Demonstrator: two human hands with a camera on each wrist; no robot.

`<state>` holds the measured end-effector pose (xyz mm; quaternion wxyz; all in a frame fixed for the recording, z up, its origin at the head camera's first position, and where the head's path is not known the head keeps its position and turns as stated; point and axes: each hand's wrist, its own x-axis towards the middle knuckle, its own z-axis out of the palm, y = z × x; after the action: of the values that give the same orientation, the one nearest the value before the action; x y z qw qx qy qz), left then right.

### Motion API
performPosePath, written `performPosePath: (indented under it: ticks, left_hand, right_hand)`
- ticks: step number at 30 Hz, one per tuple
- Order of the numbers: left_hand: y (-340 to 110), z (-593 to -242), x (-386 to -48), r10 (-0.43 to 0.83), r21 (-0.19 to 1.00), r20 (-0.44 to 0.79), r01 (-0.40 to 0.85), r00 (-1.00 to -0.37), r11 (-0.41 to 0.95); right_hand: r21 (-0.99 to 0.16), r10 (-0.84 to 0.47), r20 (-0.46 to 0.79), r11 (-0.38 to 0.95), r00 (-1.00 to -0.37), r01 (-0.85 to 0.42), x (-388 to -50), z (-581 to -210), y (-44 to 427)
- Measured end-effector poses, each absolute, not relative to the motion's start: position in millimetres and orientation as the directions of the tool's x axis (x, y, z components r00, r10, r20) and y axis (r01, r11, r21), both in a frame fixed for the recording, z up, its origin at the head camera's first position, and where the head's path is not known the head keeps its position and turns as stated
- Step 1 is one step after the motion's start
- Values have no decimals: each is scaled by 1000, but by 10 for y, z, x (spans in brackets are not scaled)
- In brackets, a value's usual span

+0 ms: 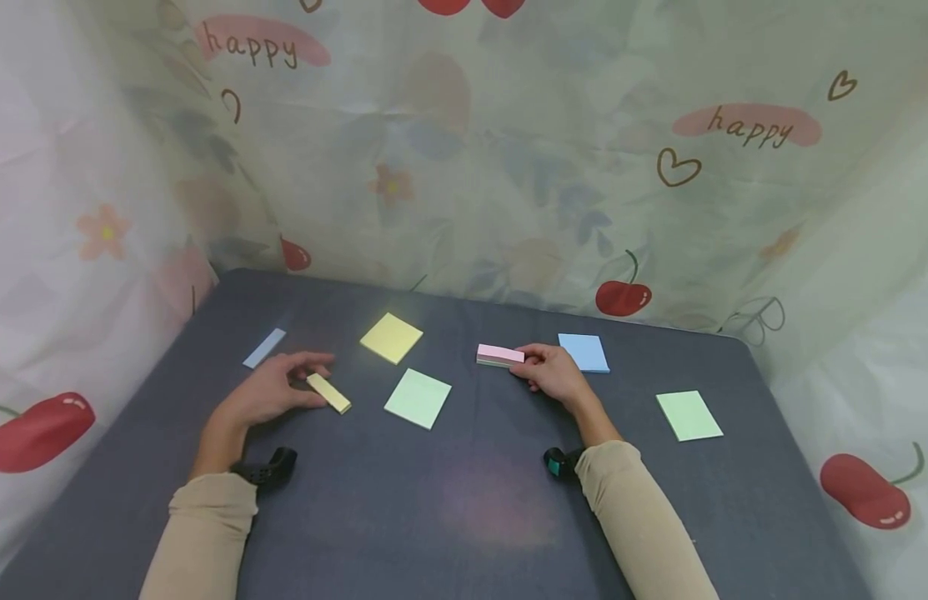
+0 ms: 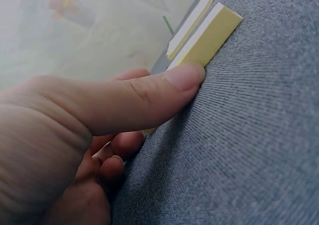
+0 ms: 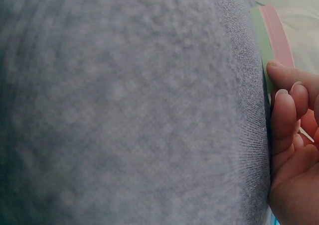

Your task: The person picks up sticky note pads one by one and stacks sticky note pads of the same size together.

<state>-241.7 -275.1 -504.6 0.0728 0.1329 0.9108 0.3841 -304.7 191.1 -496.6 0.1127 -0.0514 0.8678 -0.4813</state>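
Observation:
My left hand (image 1: 272, 390) is at a narrow yellow sticky note pad (image 1: 328, 393) lying on the dark cloth. In the left wrist view, the nearly straight thumb (image 2: 184, 78) rests against the pad's long side. The head view shows the other fingers just beyond the pad, seemingly apart from it. My right hand (image 1: 554, 372) pinches the end of a narrow pink-and-green sticky note stack (image 1: 499, 355), pink on top of green. In the right wrist view, a fingertip presses on the stack's green side (image 3: 263, 46), and the other fingers curl beside the cloth.
A narrow pale blue pad (image 1: 264, 348) lies behind my left hand. Square pads lie about: yellow (image 1: 391, 337), green (image 1: 418, 398), blue (image 1: 584, 353) and another green (image 1: 689, 415). A printed curtain (image 1: 464, 208) encloses the table (image 1: 433, 517).

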Motion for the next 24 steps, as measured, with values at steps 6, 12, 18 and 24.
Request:
performPosePath:
  ticks: [6,12,18,24]
  left_hand:
    - [-2741,-5049,-2408,286,703,-44,173,-957,690]
    - [-2715,-5042,-2412,288,718,-49,167,-956,675]
    - [-2686,-5033,-2437,283,722,-43,166,-958,672]
    - [-2644,-4996,-2442,272,719,-48,155,-961,677]
  right_hand:
    - [-846,-199,-138,534,-970,11,-3060,-4979,1908]
    - [-844,-193,-143,536,-971,17,-3065,-4975,1911]
    - [-851,-192,-140,525,-971,19,-3068,-4976,1914]
    - [-849,-191,-135,528,-972,14,-3070,-4998,1912]
